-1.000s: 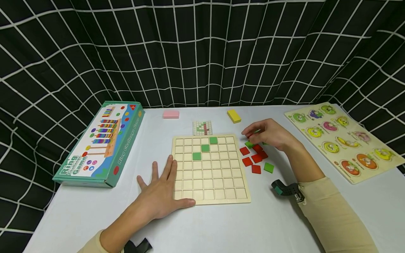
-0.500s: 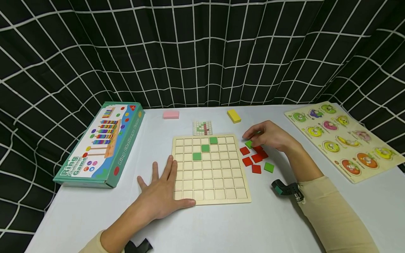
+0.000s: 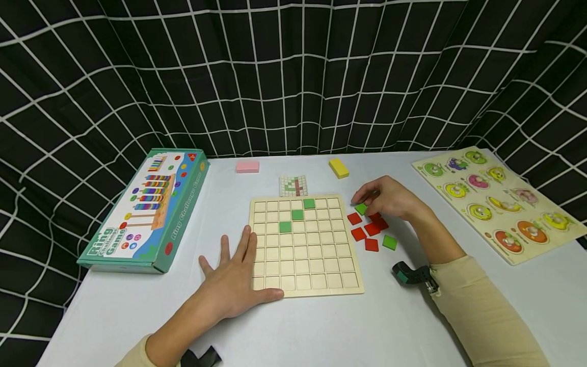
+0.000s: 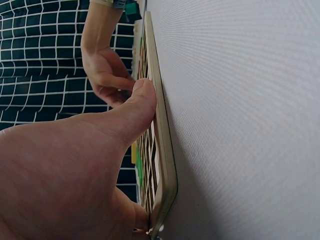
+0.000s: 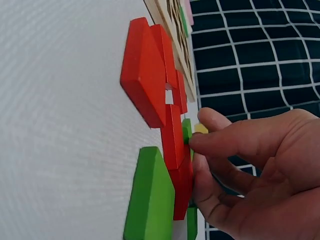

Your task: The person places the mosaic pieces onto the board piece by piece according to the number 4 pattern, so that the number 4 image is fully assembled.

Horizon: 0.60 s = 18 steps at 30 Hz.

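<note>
In the head view my left hand [image 3: 229, 285] lies with fingers spread at the left side of a wooden grid board [image 3: 321, 265]. Its thumb rests on the board's front edge, seen close in the left wrist view. Three green tiles [image 3: 297, 214] sit diagonally in the board's cells. My right hand [image 3: 394, 198] is over the loose tiles right of the board, thumb and fingers bent around a green tile [image 3: 361, 209]. In the right wrist view the thumb tip overlaps that green tile [image 5: 186, 131]; whether it is pinched is unclear. Several red tiles [image 3: 372, 245] lie nearby.
A small pattern card [image 3: 293, 186] is behind the board. Farther back are a pink block [image 3: 247, 166] and a yellow block [image 3: 339, 168]. A boxed ring game [image 3: 142, 209] stands left. A fruit puzzle board [image 3: 495, 204] lies right. A gridded black curtain [image 3: 293, 76] hangs behind.
The right hand's fingers have shifted slightly over the loose tiles; a red tile seen between them earlier is now out of sight. The left hand has stayed in place.
</note>
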### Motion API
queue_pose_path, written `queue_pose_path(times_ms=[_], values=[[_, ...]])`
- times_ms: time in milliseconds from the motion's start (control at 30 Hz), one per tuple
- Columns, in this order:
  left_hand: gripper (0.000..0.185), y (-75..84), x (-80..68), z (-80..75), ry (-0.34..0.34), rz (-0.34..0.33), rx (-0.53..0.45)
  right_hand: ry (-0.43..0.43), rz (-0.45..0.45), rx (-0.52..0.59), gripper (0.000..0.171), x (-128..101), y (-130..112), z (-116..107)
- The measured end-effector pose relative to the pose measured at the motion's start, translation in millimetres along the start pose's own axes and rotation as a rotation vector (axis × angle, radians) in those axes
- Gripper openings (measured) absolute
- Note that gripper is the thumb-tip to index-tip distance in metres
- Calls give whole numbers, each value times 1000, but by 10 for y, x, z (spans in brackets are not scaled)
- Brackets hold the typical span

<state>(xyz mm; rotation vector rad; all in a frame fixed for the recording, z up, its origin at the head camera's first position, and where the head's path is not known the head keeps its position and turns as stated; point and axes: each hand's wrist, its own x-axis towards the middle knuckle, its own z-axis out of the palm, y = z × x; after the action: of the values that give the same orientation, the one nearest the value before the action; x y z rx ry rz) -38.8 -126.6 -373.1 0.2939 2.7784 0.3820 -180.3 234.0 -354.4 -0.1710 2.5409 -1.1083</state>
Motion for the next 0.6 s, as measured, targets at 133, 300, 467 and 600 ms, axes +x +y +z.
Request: queue_pose_path(times_ms=[133, 300, 467, 600], values=[[133, 1, 2, 2, 2, 1, 1, 24, 16, -48, 32, 0, -22, 25], [133, 2, 6, 2, 3, 4, 1, 42, 25, -78, 30, -15, -52, 32], [134, -2, 5, 4, 5, 8, -1, 64, 36, -122, 27, -21, -80, 40], [134, -7, -2, 5, 12, 11, -1, 71, 36, -163, 27, -11, -80, 56]])
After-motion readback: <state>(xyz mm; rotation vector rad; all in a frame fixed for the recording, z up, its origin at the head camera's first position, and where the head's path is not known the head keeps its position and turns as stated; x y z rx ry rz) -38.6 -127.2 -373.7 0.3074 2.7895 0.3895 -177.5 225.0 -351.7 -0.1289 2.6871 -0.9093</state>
